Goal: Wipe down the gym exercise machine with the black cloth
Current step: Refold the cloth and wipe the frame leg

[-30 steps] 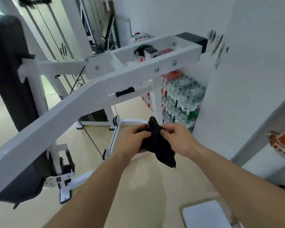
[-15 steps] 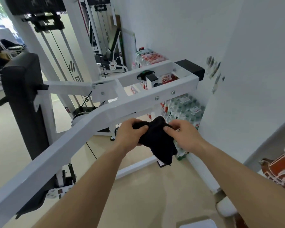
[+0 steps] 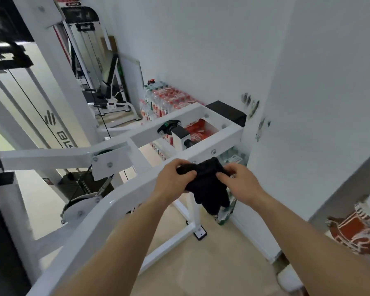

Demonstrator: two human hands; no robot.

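1. Head view, progress: the left hand (image 3: 175, 180) and right hand (image 3: 240, 185) are holding the cloth (image 3: 207, 186) between them, right in front of the machine (image 3: 120, 201). The cloth is overlapping the nearest bar in the picture, but I cannot tell whether it is touching it.
2. Head view, grip: the left hand's fingers and thumb are curling round the cloth's left end, and the right hand is pinching its right end. The middle is bunching up and a loose tail is hanging below both hands.
3. Head view, judgement: the cloth is looking gathered rather than spread flat, so it seems the hands are readying it, not wiping. The paint is shining evenly everywhere, so nothing is showing which parts are done. Most of the frame is probably waiting.
4. Head view, materials: the cloth is looking soft, thick and matte black. The machine is showing glossy white box-section steel with round bolt heads, and a square black cap (image 3: 226, 113) is closing the bar end beyond the right hand. Past the hands, shrink-wrapped bottles (image 3: 171, 99) are standing against a smooth white wall (image 3: 308, 92).
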